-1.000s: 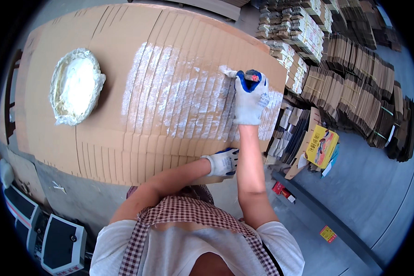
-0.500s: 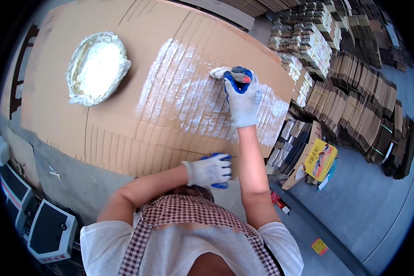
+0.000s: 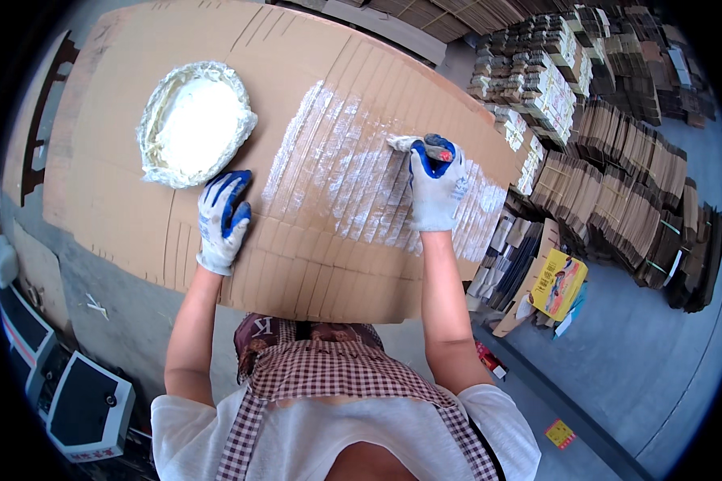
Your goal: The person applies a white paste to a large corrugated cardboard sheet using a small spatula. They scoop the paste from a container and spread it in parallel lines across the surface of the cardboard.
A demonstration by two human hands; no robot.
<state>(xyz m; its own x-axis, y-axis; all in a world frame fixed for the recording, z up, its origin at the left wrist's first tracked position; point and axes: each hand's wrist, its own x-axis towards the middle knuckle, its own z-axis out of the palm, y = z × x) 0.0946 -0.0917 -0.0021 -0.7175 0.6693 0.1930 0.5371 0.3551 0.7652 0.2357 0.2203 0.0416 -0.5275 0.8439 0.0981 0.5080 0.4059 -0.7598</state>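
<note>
In a white glove with blue palm and fingertips, my right hand [image 3: 440, 186] is closed around a brush [image 3: 435, 150]. The brush has a dark, red-tipped handle, and its white-coated head rests at the upper part of a row of cardboard strips [image 3: 297, 276]. White paste [image 3: 361, 188] lies in streaks across the strips' middle and right. My left hand [image 3: 223, 223], gloved alike, is over the cardboard at the left end of the row, fingers stretched out and holding nothing. Just above its fingertips stands a round basin [image 3: 154, 148], wrapped in crinkled film and filled with white paste.
A large cardboard sheet [image 3: 120, 104] covers the work table. Bundled stacks of flat cardboard [image 3: 618, 144] stand on the right, with a yellow box [image 3: 559, 280] near them. Grey-and-black equipment [image 3: 88, 409] is at lower left.
My left hand has moved from near my waist up and left to beside the basin, its arm now stretched forward. My right hand, still holding the brush, has shifted slightly right and down.
</note>
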